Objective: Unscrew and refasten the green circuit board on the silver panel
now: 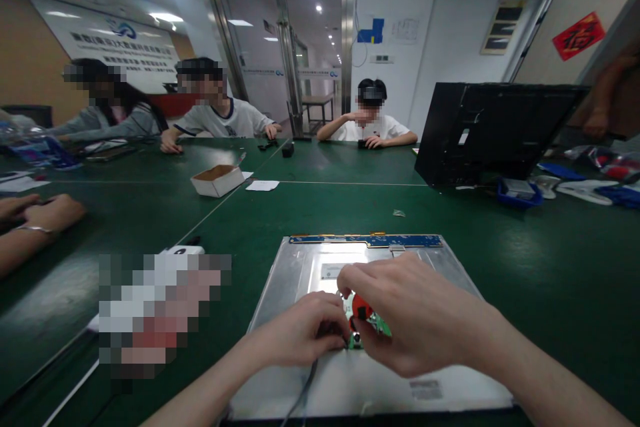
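A flat silver display panel (285, 300) lies face down before me, a narrow blue circuit strip (400, 241) along its far edge. On its middle is a small green circuit board (383, 325), mostly covered by my hands. My right hand (410, 313) is closed around a red and black object (361, 307), which looks like a screwdriver handle, just above the board. My left hand (310, 327) touches the board's left side with its fingers pinched together; what they hold is hidden. A dark cable (303, 390) runs from under that hand toward me.
A phone (185, 251), partly blurred out, lies to the left. Farther off are a small open box (217, 181) and white paper (263, 185). A large black monitor (490, 133) and a blue tray (519, 193) stand at right. Other people sit around the green table (340, 203).
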Motion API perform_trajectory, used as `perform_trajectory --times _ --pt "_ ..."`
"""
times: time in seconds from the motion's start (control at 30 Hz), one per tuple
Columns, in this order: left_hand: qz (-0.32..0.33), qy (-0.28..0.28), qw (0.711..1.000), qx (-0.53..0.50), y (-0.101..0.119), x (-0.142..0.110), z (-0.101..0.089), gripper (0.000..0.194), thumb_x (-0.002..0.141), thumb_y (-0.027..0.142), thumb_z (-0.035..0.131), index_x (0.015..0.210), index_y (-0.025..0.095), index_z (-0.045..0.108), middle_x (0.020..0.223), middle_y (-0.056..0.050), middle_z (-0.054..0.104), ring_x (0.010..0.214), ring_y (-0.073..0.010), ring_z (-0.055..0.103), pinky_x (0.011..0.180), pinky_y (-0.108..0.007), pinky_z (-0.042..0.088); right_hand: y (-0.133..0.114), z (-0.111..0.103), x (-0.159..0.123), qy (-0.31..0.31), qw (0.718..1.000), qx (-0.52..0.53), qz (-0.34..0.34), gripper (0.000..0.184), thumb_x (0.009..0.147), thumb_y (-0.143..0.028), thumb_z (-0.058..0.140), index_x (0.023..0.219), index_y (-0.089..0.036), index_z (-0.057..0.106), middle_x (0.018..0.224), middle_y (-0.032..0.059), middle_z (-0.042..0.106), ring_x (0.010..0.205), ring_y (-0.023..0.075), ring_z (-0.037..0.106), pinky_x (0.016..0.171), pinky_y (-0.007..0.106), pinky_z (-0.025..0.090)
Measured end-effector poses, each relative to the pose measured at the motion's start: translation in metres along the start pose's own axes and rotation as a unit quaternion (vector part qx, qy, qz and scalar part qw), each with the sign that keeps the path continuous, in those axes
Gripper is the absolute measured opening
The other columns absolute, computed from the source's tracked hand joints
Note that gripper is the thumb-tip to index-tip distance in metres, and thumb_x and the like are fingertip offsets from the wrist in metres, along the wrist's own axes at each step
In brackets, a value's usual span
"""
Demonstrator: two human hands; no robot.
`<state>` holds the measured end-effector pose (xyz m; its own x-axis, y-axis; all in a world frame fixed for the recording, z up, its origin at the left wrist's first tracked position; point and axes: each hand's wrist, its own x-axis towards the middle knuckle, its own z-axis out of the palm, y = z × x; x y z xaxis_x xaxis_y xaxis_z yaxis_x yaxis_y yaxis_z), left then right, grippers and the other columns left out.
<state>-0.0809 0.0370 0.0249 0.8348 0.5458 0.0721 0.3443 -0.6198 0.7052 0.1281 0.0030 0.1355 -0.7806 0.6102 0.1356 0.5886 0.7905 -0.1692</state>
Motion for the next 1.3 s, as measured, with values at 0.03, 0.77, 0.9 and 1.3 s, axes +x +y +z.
perform_trajectory --times 0.03,0.77,0.9,1.3 --pt "0.0 0.005 1.0 0.005 -0.0003 -0.0001 0.0005 0.005 0.082 0.014 0.061 0.08 0.017 0.064 0.082 -0.001 0.062 0.075 -0.0163 0.057 0.066 -0.025 0.044 -0.0003 0.0 -0.0002 0.001 1.0 0.001 -0.003 0.015 0.083 -0.029 0.055 0.093 -0.02 0.049 0.078 0.0001 0.062 0.058 0.012 0.047 0.048 0.026 0.021" --pt "-0.005 -0.009 1.0 -0.006 0.0003 0.0004 -0.0007 0.004 0.083 0.013 0.061 0.081 0.016 0.063 0.085 -0.001 0.062 0.077 -0.0164 0.057 0.067 -0.025 0.044 0.0018 -0.0006 0.0007 0.014 1.0 0.002 -0.004 0.013 0.084 -0.027 0.055 0.092 -0.02 0.048 0.08 -0.0006 0.062 0.058 0.012 0.047 0.047 0.025 0.021" --pt "-0.004 0.002 1.0 0.015 0.001 0.0005 -0.0005 0.008 0.083 0.014 0.062 0.075 0.016 0.06 0.077 -0.001 0.059 0.071 -0.0161 0.055 0.062 -0.024 0.042 0.0017 -0.0001 -0.0001 -0.002 1.0 -0.001 -0.006 0.016 0.089 -0.037 0.054 0.092 -0.022 0.049 0.078 -0.0012 0.063 0.06 0.0129 0.049 0.049 0.026 0.02" --pt "-0.013 -0.008 1.0 0.009 -0.0002 0.0009 -0.001 0.005 0.081 0.011 0.063 0.078 0.016 0.062 0.082 -0.001 0.061 0.076 -0.0165 0.056 0.066 -0.026 0.042 0.0032 0.0002 -0.001 0.007 1.0 -0.01 -0.001 0.015 0.087 -0.035 0.056 0.09 -0.022 0.049 0.076 -0.0019 0.061 0.059 0.0124 0.046 0.048 0.026 0.019"
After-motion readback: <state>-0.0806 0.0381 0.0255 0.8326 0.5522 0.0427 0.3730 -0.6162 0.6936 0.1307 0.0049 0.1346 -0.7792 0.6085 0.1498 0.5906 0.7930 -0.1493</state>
